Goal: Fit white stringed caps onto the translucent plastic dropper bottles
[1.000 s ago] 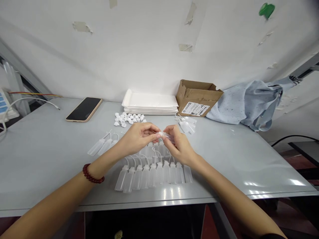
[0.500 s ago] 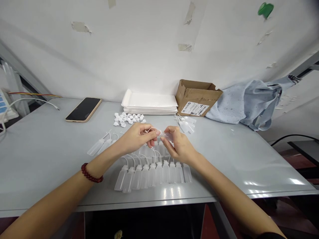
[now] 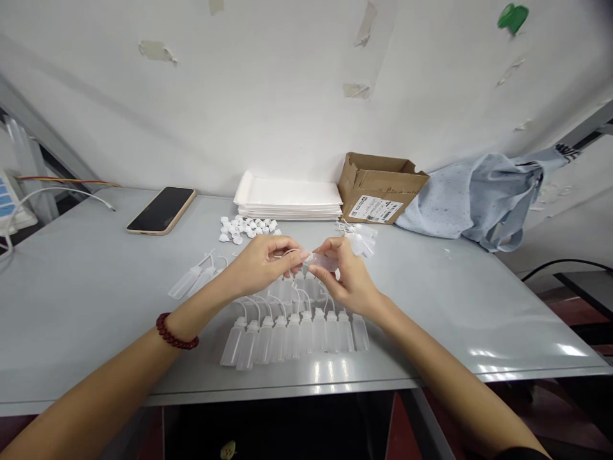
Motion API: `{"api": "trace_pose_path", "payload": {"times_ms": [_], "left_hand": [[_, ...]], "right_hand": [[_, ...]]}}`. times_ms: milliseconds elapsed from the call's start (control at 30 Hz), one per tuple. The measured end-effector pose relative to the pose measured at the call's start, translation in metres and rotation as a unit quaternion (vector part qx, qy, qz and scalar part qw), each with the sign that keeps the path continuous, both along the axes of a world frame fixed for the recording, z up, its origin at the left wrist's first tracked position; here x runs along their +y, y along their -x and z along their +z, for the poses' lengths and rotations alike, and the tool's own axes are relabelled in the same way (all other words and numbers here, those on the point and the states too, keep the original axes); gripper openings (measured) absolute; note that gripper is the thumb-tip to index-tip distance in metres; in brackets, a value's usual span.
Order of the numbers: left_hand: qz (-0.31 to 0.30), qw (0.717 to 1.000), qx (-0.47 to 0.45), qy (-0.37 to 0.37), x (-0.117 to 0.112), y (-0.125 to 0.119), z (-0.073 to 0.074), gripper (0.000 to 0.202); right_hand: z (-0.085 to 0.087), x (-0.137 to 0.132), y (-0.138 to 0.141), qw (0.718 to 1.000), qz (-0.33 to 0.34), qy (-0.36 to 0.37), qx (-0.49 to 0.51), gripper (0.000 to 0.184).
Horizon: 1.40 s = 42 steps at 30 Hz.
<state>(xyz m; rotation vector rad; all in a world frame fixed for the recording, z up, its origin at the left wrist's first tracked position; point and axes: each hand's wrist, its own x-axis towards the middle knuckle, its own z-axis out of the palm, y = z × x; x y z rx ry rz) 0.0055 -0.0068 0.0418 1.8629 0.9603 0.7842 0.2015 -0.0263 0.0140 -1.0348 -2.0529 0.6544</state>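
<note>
A small translucent plastic bottle (image 3: 324, 260) is held level above the table between both hands. My right hand (image 3: 348, 276) is closed around its body. At its neck end, my left hand (image 3: 272, 260) pinches the top, where a thin white tube shows; the fingers partly hide the neck. Beneath the hands, several similar bottles (image 3: 293, 335) lie side by side in a row with thin white tubes at their tops. More stand behind them, partly covered by the hands. A few other bottles (image 3: 186, 282) lie to the left, beside my left forearm.
Loose white caps (image 3: 238, 228) are scattered before a stack of white envelopes (image 3: 290, 195). More bottles (image 3: 363, 239) lie by an open cardboard box (image 3: 383, 191). A phone (image 3: 161, 209) rests at the left, a light blue cloth (image 3: 472, 201) at the right. The table edge runs in front.
My right hand has shifted its grip slightly, and more of the held bottle's body shows. My left hand stays at the neck end. The things on the table have not moved.
</note>
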Motion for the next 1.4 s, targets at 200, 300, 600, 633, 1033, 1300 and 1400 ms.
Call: {"api": "trace_pose_path", "payload": {"times_ms": [200,300,600,633,1033,1300,1400], "left_hand": [[-0.027,1.0,0.006,-0.003,0.0,0.002,-0.001,0.021],[-0.023,0.997,0.03,-0.06,-0.001,0.002,-0.002,0.018],[-0.019,0.986,0.002,-0.166,0.001,-0.001,-0.007,0.014],[-0.014,0.989,-0.004,-0.146,0.001,-0.001,-0.006,0.014],[-0.003,0.982,0.03,-0.184,-0.002,-0.001,-0.006,0.014],[-0.019,0.954,0.035,-0.296,-0.003,-0.003,-0.011,0.015],[-0.024,0.952,0.038,-0.302,-0.004,-0.003,-0.011,0.015]], "right_hand": [[-0.002,0.0,0.0,1.0,-0.005,0.001,-0.007,0.023],[0.002,-0.001,0.001,0.998,0.013,0.061,0.033,0.021],[0.003,0.0,0.001,0.997,-0.001,0.054,0.06,0.023],[0.002,0.001,0.001,0.999,-0.01,0.026,0.045,0.023],[-0.008,0.005,-0.003,0.993,-0.029,-0.113,-0.025,0.023],[0.005,0.002,-0.002,0.997,-0.003,0.063,0.051,0.025],[0.007,0.004,-0.004,0.982,0.036,0.152,0.11,0.028]]}}
